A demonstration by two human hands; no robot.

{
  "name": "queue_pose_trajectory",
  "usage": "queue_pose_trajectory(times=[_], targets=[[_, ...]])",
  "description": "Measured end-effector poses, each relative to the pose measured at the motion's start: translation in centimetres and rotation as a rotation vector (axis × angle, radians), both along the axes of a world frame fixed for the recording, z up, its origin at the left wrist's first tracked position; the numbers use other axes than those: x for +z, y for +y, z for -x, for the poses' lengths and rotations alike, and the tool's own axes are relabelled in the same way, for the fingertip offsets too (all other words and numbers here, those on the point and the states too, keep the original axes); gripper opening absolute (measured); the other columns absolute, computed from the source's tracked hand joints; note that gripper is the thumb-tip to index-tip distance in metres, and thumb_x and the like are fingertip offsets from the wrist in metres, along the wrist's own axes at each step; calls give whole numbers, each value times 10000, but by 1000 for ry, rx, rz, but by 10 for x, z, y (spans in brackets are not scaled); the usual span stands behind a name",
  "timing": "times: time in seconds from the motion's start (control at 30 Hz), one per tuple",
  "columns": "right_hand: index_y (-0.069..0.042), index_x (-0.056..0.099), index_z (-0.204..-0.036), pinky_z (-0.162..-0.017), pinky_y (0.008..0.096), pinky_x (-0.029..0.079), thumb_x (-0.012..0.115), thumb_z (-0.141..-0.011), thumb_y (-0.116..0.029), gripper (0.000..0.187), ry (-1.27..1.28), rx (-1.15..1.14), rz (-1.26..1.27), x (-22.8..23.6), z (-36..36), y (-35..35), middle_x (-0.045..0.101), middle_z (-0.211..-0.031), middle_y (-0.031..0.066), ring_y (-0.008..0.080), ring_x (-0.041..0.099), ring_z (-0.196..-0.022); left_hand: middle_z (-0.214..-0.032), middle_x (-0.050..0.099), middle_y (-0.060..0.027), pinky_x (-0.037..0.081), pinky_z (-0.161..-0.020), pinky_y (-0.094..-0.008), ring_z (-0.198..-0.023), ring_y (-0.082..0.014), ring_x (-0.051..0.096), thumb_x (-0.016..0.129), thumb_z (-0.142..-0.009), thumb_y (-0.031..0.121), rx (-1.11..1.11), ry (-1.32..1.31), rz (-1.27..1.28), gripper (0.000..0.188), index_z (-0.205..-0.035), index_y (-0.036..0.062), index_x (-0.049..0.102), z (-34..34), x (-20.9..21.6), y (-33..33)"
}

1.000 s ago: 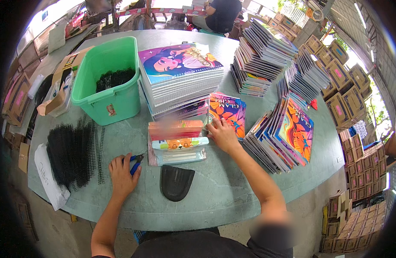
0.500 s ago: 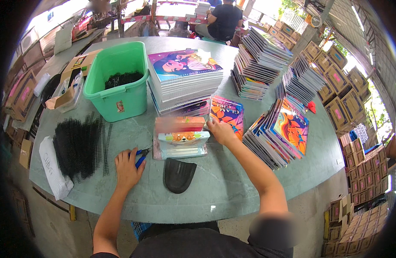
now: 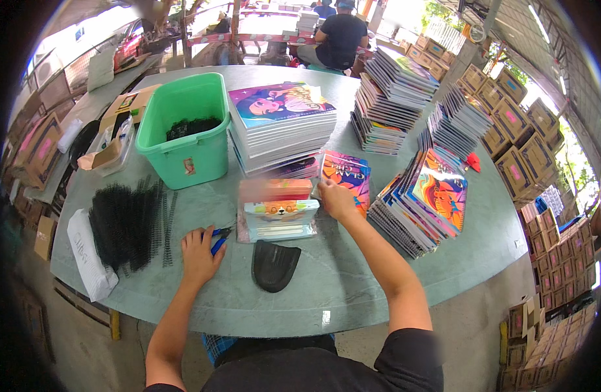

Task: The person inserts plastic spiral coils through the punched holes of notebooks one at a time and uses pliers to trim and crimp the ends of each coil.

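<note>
While blue pliers (image 3: 218, 246) point slantwise away-right, left fingers (image 3: 196, 237) loosely hold them, right fingers' (image 3: 324, 188) grip unclear.

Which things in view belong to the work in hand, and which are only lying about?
Probably in use:
blue-handled pliers at the left hand
notebook at the right hand
black spiral coils

Probably lying about:
black pad
red object
cardboard boxes
</note>
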State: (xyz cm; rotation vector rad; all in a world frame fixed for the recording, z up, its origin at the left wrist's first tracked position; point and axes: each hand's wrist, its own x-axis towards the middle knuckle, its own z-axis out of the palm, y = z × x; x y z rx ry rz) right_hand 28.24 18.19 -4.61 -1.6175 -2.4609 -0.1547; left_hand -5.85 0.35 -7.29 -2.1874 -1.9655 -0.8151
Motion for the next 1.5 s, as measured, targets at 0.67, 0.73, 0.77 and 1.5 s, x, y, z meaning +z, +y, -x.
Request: queue_pose_trajectory(times=[0.67,0.73,0.77,1.5], targets=[[-44,355,-1304,-866,327,433,618,-784,-22,583,2035,487,-347,134,59,-161,466,-1243,109,194,507,-1075,-1146,593,-89,469,-913,-376,-1036,-202,580,763,-733,230,-937,-2034,489,609,-1235,31,482,-114,164,70],[-38,248,-1381,-976,372,376,665,-760,-63,748,1929,503,-105,116,46,-146,440,-1304,127,241,445,-1204,-1063,635,-85,487,-880,-365,-982,-194,608,806,-659,171,-796,-1809,246,619,-1184,6,522,-96,195,72],[-25,234,-1390,-1004,374,355,676,-742,-67,785,1872,522,39,109,30,-133,426,-1318,136,245,433,-1220,-1048,644,-92,491,-865,-368,-966,-208,617,807,-637,160,-730,-1486,249,616,-1169,7,536,-83,219,75],[2,538,-1102,-812,294,489,678,-772,23,360,1405,248,392,98,19,-53,649,-997,84,163,610,-920,-936,655,-181,494,-770,-416,-901,-327,632,809,-525,175,-520,81,98,723,-1190,34,562,-90,246,120]])
